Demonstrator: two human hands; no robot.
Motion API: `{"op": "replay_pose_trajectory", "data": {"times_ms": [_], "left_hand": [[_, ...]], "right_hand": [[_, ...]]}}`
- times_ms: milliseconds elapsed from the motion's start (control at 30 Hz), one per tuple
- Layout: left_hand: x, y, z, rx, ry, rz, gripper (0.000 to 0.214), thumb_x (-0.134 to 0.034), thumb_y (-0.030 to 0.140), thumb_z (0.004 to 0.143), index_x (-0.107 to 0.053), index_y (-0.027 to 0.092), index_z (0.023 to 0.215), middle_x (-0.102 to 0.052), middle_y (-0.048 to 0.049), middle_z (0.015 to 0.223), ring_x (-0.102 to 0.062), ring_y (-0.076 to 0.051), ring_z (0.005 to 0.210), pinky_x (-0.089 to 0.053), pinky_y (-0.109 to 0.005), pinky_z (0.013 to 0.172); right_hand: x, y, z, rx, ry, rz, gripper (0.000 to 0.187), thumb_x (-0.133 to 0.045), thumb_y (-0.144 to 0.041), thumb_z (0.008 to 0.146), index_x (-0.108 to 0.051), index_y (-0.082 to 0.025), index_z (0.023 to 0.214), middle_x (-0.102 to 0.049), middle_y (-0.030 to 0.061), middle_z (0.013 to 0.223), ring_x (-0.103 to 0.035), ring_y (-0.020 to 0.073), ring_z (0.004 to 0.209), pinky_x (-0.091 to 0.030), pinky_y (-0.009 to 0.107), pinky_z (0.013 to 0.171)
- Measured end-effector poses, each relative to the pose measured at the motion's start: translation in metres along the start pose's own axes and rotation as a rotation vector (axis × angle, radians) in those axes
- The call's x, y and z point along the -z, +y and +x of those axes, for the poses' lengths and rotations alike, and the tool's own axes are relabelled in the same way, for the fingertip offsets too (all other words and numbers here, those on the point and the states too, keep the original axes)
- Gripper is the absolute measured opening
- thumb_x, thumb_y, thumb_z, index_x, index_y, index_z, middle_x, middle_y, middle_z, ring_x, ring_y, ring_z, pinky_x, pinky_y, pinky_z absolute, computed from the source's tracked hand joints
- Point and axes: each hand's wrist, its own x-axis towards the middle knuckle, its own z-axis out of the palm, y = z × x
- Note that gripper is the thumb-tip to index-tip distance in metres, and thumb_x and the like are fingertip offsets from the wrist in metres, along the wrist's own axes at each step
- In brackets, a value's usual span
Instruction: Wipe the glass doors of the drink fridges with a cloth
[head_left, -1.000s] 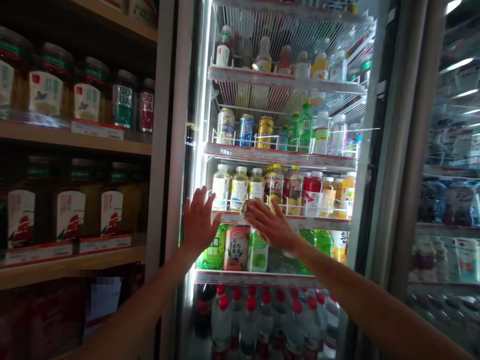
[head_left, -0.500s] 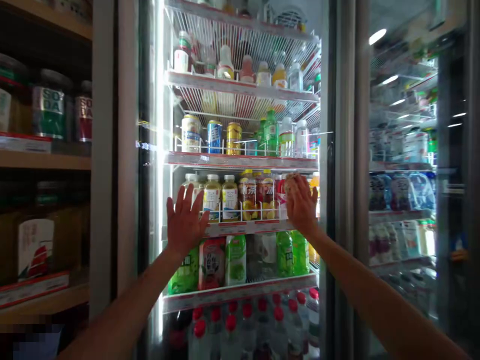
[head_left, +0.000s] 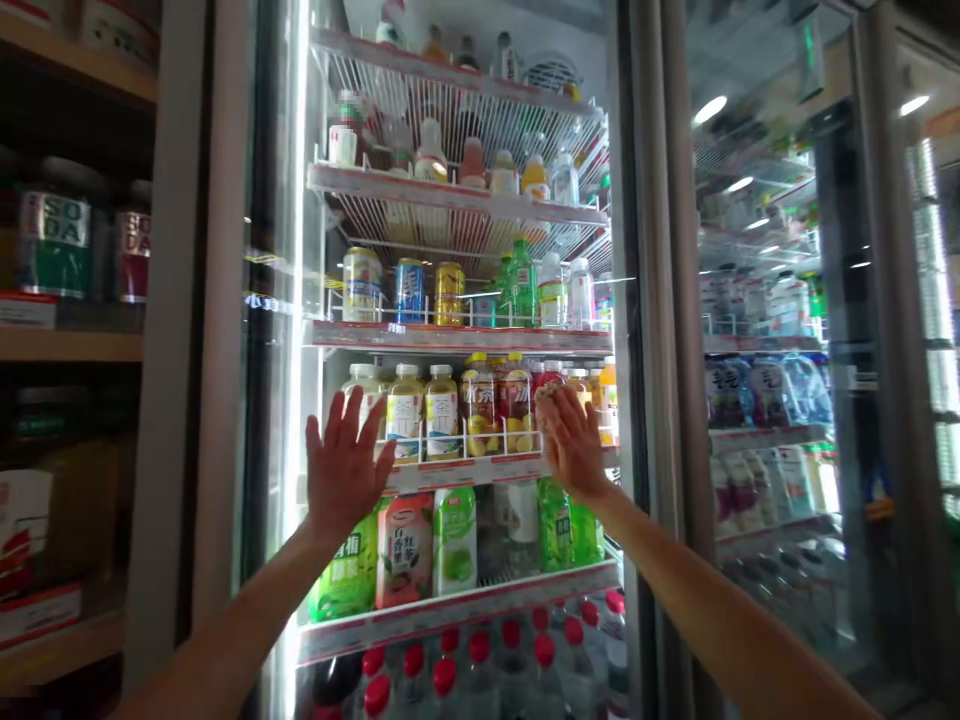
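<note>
A lit drinks fridge with a glass door [head_left: 465,120] is in front of me. My left hand [head_left: 343,462] lies flat on the glass with its fingers spread, over the left end of the shelf of pale tea bottles [head_left: 406,410]. My right hand [head_left: 571,445] presses on the glass further right, over the red-labelled bottles [head_left: 514,400]. A small pale cloth [head_left: 546,392] shows under its fingertips. Both forearms reach up from the bottom of the view.
Behind the glass are cans [head_left: 409,290], green bottles [head_left: 346,578] and red-capped water bottles [head_left: 480,662]. The door's dark frame [head_left: 637,300] runs down the right side. A second fridge [head_left: 765,390] stands to the right, and wooden shelves with jars [head_left: 56,240] to the left.
My right hand swept right across the glass with the cloth, then came back slightly left and lower. My left hand stayed flat on the glass. My view shifted right.
</note>
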Motion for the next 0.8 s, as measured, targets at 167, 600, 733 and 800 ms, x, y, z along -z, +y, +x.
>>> {"op": "replay_pose_trajectory", "data": {"times_ms": [167, 600, 733, 800], "left_hand": [[0.000, 0.000, -0.001, -0.010, 0.004, 0.019, 0.063, -0.043, 0.034, 0.089, -0.017, 0.029, 0.146, -0.022, -0.0077, 0.153, -0.016, -0.026, 0.141, -0.010, -0.051, 0.114], [0.002, 0.001, -0.001, -0.030, -0.009, 0.054, 0.060, -0.042, 0.032, 0.089, -0.022, 0.023, 0.145, -0.027, -0.0114, 0.150, -0.016, -0.027, 0.141, -0.012, -0.052, 0.114], [0.008, -0.003, -0.001, -0.062, -0.017, 0.068, 0.057, -0.042, 0.032, 0.090, -0.026, 0.022, 0.144, -0.030, -0.0116, 0.149, -0.018, -0.026, 0.141, -0.014, -0.049, 0.114], [0.013, -0.011, 0.001, -0.054, -0.025, 0.064, 0.057, -0.043, 0.032, 0.090, -0.027, 0.024, 0.143, -0.030, -0.0103, 0.149, -0.020, -0.025, 0.141, -0.016, -0.048, 0.114]], "right_hand": [[-0.002, -0.001, 0.044, -0.364, 0.211, -0.048, 0.054, -0.033, -0.021, 0.087, -0.034, -0.017, 0.140, -0.041, 0.0158, 0.141, -0.034, 0.0299, 0.133, -0.034, 0.055, 0.101], [-0.012, -0.027, 0.070, -0.244, 0.231, -0.027, 0.054, -0.033, -0.022, 0.088, -0.030, -0.019, 0.142, -0.041, 0.0146, 0.143, -0.031, 0.0283, 0.136, -0.030, 0.053, 0.103], [-0.014, -0.049, 0.075, 0.295, -0.004, 0.019, 0.057, -0.038, -0.021, 0.087, -0.026, -0.028, 0.143, -0.039, 0.0048, 0.146, -0.027, 0.0211, 0.138, -0.022, 0.048, 0.111], [-0.014, -0.052, 0.080, 0.169, 0.026, 0.013, 0.058, -0.036, -0.021, 0.087, -0.026, -0.028, 0.144, -0.038, 0.0052, 0.146, -0.028, 0.0222, 0.138, -0.021, 0.051, 0.110]]}}
